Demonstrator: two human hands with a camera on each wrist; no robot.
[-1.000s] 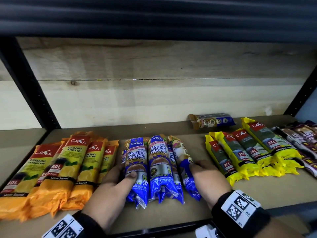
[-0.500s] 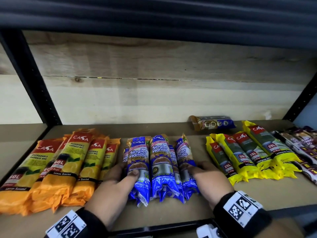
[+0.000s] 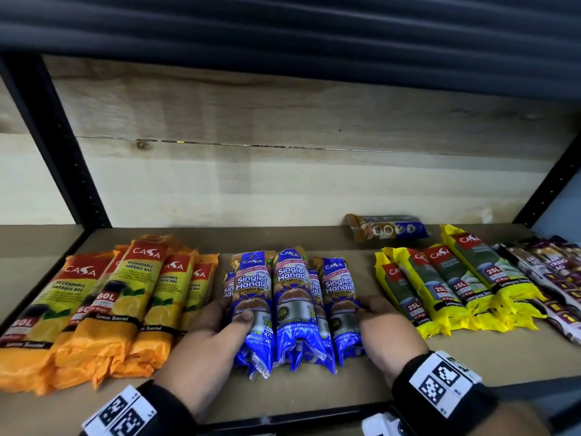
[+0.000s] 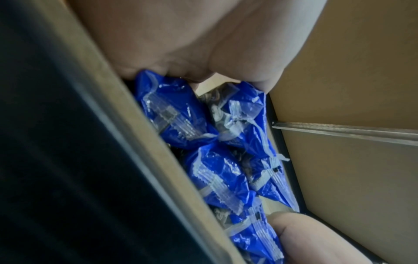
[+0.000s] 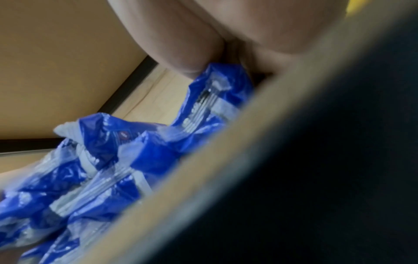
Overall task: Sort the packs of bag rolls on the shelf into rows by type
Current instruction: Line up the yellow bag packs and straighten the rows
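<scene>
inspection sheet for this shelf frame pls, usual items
Surface: shelf, tan board.
Job's things: orange packs left; blue packs centre; yellow packs right; purple packs far right.
Clutter: stray pack lying crosswise behind the yellow packs.
Hands: left hand and right hand press the blue packs from both sides.
Cables: nothing seen.
Surroundings: wood back panel, black posts.
</scene>
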